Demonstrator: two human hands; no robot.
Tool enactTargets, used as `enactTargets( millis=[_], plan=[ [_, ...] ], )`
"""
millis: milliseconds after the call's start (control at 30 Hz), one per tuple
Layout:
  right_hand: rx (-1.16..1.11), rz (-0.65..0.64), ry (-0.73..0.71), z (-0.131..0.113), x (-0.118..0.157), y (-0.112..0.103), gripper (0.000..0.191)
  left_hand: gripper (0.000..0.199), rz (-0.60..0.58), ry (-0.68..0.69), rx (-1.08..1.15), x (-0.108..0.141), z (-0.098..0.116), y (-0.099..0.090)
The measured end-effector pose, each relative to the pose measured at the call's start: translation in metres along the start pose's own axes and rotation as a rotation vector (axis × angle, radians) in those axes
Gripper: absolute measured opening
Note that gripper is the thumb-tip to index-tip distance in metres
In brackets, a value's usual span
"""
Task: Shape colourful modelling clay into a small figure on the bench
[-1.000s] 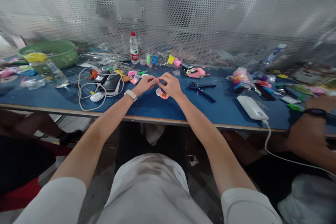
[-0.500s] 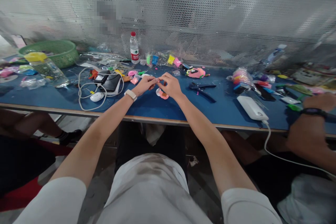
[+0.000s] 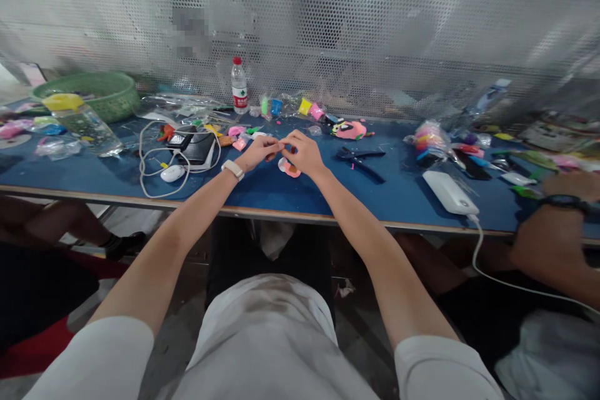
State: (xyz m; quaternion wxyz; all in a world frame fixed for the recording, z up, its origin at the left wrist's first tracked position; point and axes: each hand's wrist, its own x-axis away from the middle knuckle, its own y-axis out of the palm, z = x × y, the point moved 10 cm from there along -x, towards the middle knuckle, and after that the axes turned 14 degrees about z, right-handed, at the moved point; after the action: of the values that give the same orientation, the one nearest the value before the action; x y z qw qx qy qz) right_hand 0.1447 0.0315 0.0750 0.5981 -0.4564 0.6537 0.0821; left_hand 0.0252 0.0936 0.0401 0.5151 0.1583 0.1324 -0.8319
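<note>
Over the blue table (image 3: pixel 262 190), my left hand (image 3: pixel 260 151) and my right hand (image 3: pixel 304 153) meet fingertip to fingertip. Both are closed in a pinch, and whatever lies between the fingers is too small and covered to name. Just below my right hand a small pink, white and brown clay piece (image 3: pixel 291 170) rests on the table, partly hidden by the hand. Lumps of pink clay (image 3: pixel 240 142) lie left of my left hand. To the right of my hands are dark-handled pliers (image 3: pixel 360 162) and a pink clay figure (image 3: pixel 349 130) with green and yellow parts.
A bottle with a red cap (image 3: pixel 239 87) stands at the back. To the left are a black device (image 3: pixel 199 149), a white cable, a tilted yellow-lidded jar (image 3: pixel 84 125) and a green basket (image 3: pixel 105 100). A white power bank (image 3: pixel 450 192) and a co-worker's arm (image 3: pixel 557 237) are on the right.
My hands stay together in nearly the same place, with only slight finger movement. The co-worker's hand at the right has shifted a little.
</note>
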Motion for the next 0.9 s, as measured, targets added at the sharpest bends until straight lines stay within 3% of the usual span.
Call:
enactTargets(
  millis=[900],
  plan=[
    [0.0,0.01,0.056,0.008,0.0,-0.002,0.014,0.064,0.04,0.03,0.006,-0.002,0.002,-0.005]
  ],
)
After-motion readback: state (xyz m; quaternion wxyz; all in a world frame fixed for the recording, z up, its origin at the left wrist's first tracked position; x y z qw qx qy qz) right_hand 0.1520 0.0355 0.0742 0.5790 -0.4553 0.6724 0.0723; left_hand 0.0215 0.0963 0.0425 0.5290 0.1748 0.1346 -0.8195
